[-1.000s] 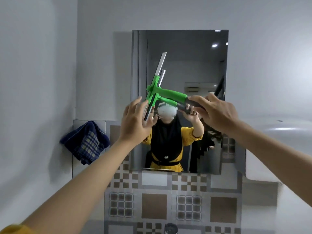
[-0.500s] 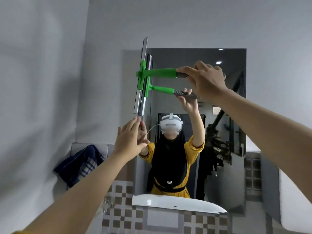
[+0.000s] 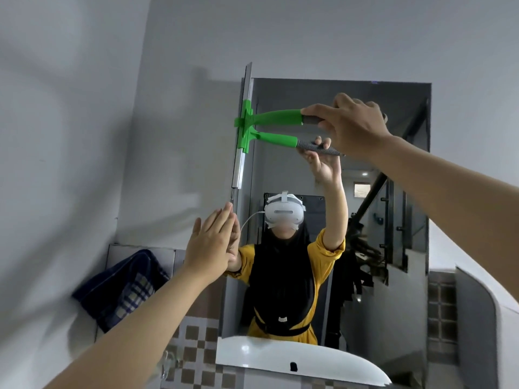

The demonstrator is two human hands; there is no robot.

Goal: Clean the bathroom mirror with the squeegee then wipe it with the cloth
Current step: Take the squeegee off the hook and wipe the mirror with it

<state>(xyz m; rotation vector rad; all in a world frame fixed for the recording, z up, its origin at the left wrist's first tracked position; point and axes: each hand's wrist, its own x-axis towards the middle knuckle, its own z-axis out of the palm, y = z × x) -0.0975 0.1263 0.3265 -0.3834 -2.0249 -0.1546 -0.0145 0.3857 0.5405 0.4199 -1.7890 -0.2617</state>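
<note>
The squeegee stands with its blade upright along the left edge of the bathroom mirror, near the top left corner, and its green handle goes out sideways to the right. The right hand is closed around the grey end of this handle, with the fingers on top of it. The left hand is lower, below the bottom end of the blade and apart from it; it is flat and open, fingers together, and lies against the left edge of the mirror, holding nothing. The blue checked cloth hangs on the wall at the left, below that hand.
</note>
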